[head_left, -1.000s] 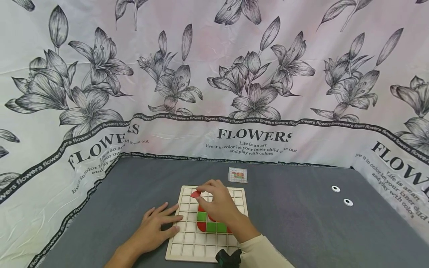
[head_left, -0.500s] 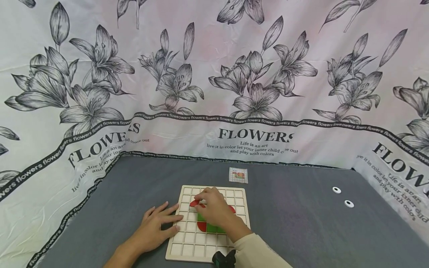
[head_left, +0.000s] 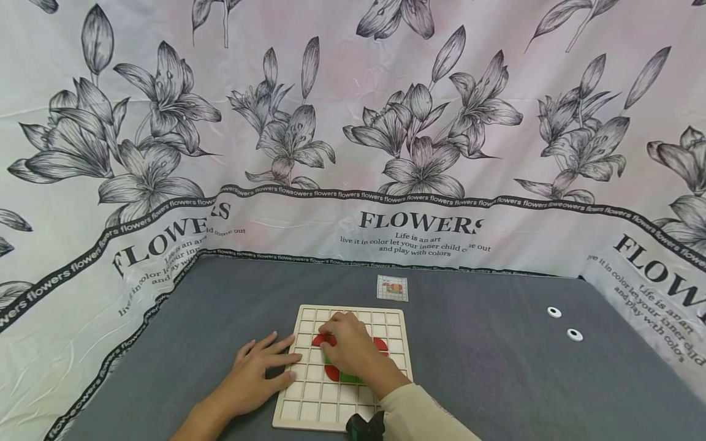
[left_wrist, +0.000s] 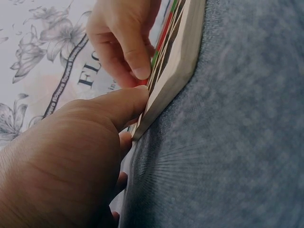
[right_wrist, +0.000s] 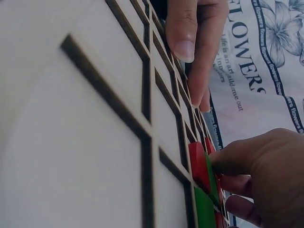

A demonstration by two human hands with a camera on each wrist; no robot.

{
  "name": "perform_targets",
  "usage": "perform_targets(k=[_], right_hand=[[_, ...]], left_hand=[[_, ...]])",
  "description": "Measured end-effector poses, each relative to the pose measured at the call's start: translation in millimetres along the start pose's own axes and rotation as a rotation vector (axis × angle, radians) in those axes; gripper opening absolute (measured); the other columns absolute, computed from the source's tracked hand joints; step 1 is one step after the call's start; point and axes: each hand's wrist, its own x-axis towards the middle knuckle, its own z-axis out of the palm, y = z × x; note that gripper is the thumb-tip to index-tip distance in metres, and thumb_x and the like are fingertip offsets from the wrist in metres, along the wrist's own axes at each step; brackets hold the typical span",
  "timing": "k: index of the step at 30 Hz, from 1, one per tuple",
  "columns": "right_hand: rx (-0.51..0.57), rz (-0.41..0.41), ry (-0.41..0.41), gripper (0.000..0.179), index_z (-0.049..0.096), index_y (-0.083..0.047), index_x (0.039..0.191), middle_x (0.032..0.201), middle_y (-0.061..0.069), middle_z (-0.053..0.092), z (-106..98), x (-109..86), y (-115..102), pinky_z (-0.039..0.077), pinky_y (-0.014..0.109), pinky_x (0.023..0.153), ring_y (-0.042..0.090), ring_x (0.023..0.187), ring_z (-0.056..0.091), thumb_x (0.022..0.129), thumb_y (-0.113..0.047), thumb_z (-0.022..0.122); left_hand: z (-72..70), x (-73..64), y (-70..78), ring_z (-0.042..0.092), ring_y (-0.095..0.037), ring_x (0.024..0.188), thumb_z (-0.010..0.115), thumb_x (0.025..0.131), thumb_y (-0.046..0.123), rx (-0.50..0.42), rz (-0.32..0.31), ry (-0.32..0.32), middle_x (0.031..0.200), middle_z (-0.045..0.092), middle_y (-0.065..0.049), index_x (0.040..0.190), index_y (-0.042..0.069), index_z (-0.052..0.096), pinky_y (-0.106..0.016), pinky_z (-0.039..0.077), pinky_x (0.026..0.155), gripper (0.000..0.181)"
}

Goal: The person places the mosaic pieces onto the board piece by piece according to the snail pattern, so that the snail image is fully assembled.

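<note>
A pale wooden grid board (head_left: 287, 411) lies on the grey table. My left hand (head_left: 250, 380) rests at its left edge with fingers spread; in the left wrist view the thumb (left_wrist: 128, 107) touches the rim. Over the upper middle of the grid, my right hand (head_left: 353, 349) has its thumb and fingers curled at a red rounded tile (head_left: 318, 340), low at a cell. Its exact seating is partly hidden by the fingers. Another red rounded tile (head_left: 332, 373) and green square tiles (head_left: 349, 379) sit in cells below, partly covered by the right hand.
A small picture card (head_left: 392, 288) with a coloured grid pattern lies behind the board. Two white discs with dark centres, one farther (head_left: 554, 313) and one nearer (head_left: 575, 335), lie at the right. A flower-printed curtain (head_left: 419, 233) surrounds the table.
My right hand has brought the red rounded tile from above the board's upper left cells down and toward the other tiles, low at a cell. The left hand has stayed at the board's edge.
</note>
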Motion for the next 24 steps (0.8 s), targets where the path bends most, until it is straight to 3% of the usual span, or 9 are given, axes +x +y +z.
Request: perform_targets(k=[13, 19, 24], right_hand=[[0.081, -0.014, 0.070, 0.016, 0.076, -0.008, 0.101, 0.104, 0.001, 0.061, -8.4, -1.5, -0.1, 0.048, 0.043, 0.086, 0.024, 0.102, 0.054, 0.089, -0.012, 0.065], [0.217, -0.040, 0.111, 0.020, 0.073, -0.005, 0.107, 0.107, 0.005, 0.060, -42.5, -4.9, 3.3, 0.048, 0.045, 0.083, 0.027, 0.103, 0.053, 0.090, -0.008, 0.063], [0.243, -0.128, 0.248, 0.019, 0.073, -0.006, 0.105, 0.104, 0.004, 0.061, -80.4, -12.9, 14.1, 0.048, 0.045, 0.081, 0.025, 0.100, 0.055, 0.086, -0.004, 0.070]], left_hand=[[-0.1, -1.1, 0.5, 0.028, -0.042, 0.137, 0.062, 0.093, 0.045, 0.002, 0.010, 0.001, 0.145, 0.046, -0.003, 0.123, 0.024, 0.069, -0.069, 0.008, 0.101, 0.038], [-0.7, 0.0, 2.4, 0.027, -0.042, 0.137, 0.061, 0.093, 0.044, -0.007, 0.009, -0.002, 0.145, 0.046, -0.004, 0.123, 0.022, 0.069, -0.069, 0.007, 0.101, 0.038], [-0.3, 0.2, 2.6, 0.026, -0.043, 0.137, 0.062, 0.094, 0.044, -0.021, 0.007, -0.007, 0.145, 0.046, -0.005, 0.124, 0.020, 0.069, -0.069, 0.006, 0.101, 0.039]])
